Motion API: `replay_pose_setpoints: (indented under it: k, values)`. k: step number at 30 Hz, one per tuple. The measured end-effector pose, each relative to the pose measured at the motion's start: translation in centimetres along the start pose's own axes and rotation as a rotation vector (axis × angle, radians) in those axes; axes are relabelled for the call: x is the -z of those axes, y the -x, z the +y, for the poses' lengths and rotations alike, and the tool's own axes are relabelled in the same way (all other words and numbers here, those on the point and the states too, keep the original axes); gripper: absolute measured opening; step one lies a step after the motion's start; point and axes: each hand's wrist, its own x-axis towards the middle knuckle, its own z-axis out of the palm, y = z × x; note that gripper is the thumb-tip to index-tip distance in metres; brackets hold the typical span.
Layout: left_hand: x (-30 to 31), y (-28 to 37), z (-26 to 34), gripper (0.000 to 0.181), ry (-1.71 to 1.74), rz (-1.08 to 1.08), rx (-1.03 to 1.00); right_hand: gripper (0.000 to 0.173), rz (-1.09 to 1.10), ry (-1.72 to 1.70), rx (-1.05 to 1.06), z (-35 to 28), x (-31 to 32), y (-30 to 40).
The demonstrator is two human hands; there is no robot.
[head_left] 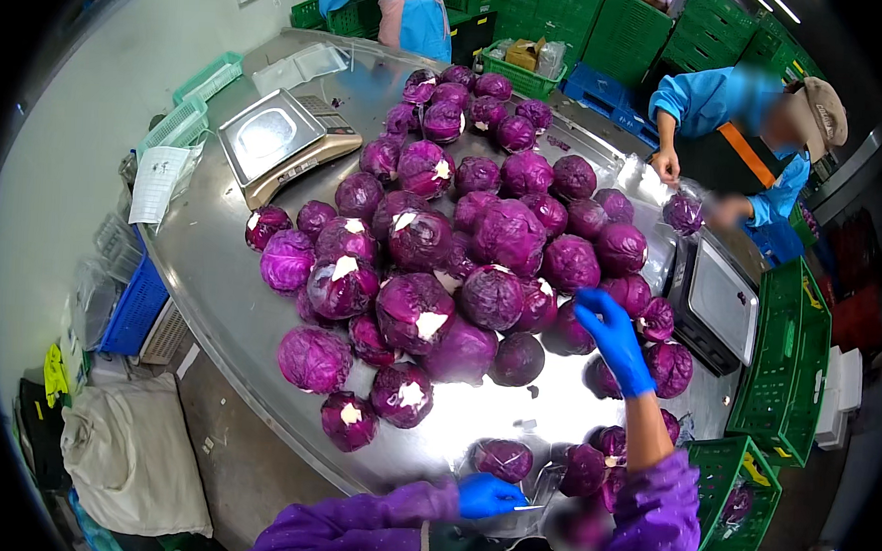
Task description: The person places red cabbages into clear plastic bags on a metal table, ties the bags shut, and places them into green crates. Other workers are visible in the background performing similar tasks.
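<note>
My left hand (491, 496), in a blue glove, lies low at the near edge of the steel table (291, 425). Its fingers are closed on the edge of a clear plastic bag (547, 485), with a thin white strip at the fingertips. Just above it rests a red cabbage (503, 459). My right hand (616, 337), also blue-gloved, is stretched over the right side of the cabbage pile with its fingers curved apart and nothing seen between them. Near its fingertips is another red cabbage (569, 329), partly hidden. Many red cabbages, several with pale cut stems, cover the middle.
A weighing scale (272, 136) stands at the back left, a black one (722, 301) at the right. Green crates (784, 361) line the right edge. Across the table, a co-worker (708, 102) handles a bagged cabbage (683, 213); another person (413, 16) stands behind.
</note>
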Motion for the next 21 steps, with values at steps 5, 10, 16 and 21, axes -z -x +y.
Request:
replay_pose_setpoints:
  k: [5, 10, 16, 21]
  values:
    - [-1.1, -1.6, -3.2, 0.034, -0.092, -0.014, -0.051, 0.079, 0.227, 0.749, 0.37, -5.1, -8.5, -13.3]
    - [-0.3, -1.7, -5.2, 0.03, -0.158, -0.11, -0.108, 0.083, 0.067, 1.032, 0.011, -4.4, -9.8, -18.0]
    - [0.4, -1.6, -5.2, 0.039, -0.052, -0.026, -0.122, 0.072, 0.521, 0.585, 0.242, 1.6, -5.9, -14.3]
    - [1.9, -0.9, -2.9, 0.034, 0.011, -0.091, -0.055, 0.071, 0.61, -0.198, 0.023, 5.4, -1.6, -9.8]
